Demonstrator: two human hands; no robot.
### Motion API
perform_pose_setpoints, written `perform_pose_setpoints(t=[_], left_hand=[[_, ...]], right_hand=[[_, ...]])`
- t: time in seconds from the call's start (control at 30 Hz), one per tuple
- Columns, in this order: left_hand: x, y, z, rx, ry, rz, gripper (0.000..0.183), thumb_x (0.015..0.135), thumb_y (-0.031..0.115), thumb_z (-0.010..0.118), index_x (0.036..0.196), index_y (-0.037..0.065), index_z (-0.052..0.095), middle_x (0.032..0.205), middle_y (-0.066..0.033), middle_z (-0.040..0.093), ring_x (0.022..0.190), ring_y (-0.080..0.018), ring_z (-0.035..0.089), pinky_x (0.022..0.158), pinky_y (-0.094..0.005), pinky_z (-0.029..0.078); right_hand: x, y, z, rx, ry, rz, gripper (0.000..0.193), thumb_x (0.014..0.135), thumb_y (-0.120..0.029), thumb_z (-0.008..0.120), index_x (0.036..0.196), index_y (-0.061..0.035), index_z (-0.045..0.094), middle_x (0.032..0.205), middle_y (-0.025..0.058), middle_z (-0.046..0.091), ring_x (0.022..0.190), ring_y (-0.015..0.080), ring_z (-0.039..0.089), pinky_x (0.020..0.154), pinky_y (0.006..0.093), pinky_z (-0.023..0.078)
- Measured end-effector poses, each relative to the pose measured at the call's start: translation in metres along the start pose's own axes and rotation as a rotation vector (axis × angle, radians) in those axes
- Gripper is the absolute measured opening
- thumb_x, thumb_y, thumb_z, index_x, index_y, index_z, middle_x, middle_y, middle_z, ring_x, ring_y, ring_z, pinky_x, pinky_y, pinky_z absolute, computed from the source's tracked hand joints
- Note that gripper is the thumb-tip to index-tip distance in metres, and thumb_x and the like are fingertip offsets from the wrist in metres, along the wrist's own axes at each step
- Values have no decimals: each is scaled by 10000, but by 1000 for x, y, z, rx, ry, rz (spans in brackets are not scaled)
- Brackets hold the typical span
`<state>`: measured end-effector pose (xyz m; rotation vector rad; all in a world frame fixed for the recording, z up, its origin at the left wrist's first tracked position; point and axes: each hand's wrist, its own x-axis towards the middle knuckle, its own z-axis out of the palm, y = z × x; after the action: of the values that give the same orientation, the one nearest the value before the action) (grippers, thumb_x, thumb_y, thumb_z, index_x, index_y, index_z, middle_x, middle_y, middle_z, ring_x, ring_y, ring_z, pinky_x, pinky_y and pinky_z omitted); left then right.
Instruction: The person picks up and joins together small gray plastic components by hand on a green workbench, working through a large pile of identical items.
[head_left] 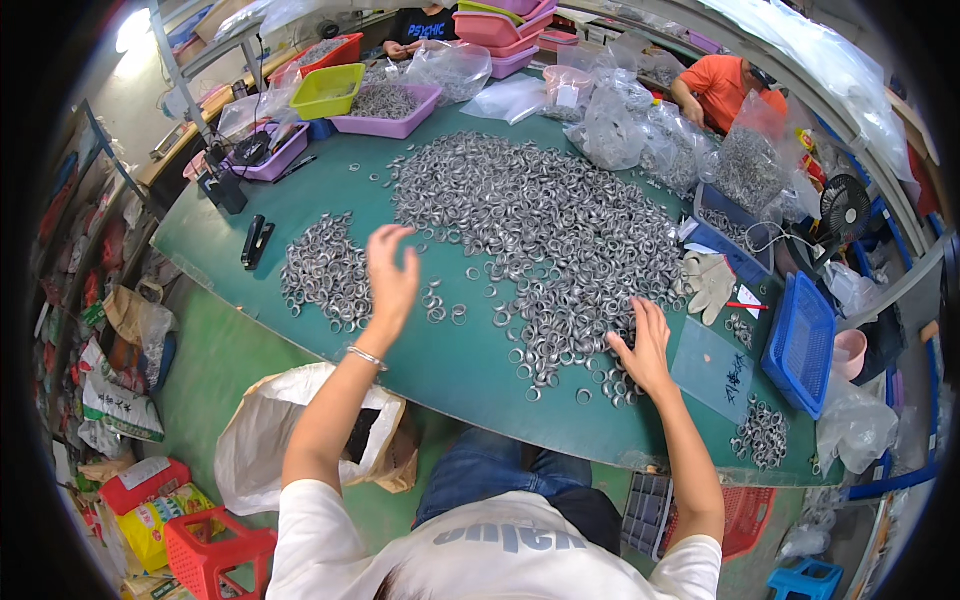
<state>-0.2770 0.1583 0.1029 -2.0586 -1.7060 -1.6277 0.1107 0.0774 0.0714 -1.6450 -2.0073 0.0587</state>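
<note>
A large heap of grey metal rings (540,210) spreads over the green table (440,370). To its left lies a smaller pile of the same rings (325,270). My left hand (392,280) is raised between the two, thumb and fingers apart, with nothing visible in it. A few loose rings (433,300) lie just right of that wrist. At the near right edge of the large heap is my right hand (645,350), its fingers spread and seemingly touching the rings; its palm side is hidden.
A stapler (257,242) lies at the left. On the right are a glove (708,285), a clear plastic sheet (712,365), blue baskets (800,340) and a small ring pile (762,437). Bags and tubs line the far side, where two people sit. An open sack (270,430) stands below.
</note>
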Motion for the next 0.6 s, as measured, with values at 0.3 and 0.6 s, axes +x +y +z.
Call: perform_pose_setpoints(t=[0.3, 0.6], left_hand=[[33, 33, 153, -36, -391, 175, 422, 773, 94, 592, 1175, 22, 488, 1223, -161, 491, 1172, -320, 423, 991, -409, 331], [74, 11, 228, 419, -502, 239, 616, 783, 463, 582, 1241, 69, 458, 1185, -98, 488, 1103, -263, 457, 949, -566, 274]], right_hand=[[102, 27, 25, -53, -66, -91, 701, 755, -418, 637, 1288, -39, 386, 1277, 192, 388, 1200, 352, 340, 983, 443, 274], [203, 40, 79, -26, -71, 57, 750, 719, -614, 574, 1293, -151, 439, 1289, 226, 404, 1222, 376, 337, 993, 526, 211]])
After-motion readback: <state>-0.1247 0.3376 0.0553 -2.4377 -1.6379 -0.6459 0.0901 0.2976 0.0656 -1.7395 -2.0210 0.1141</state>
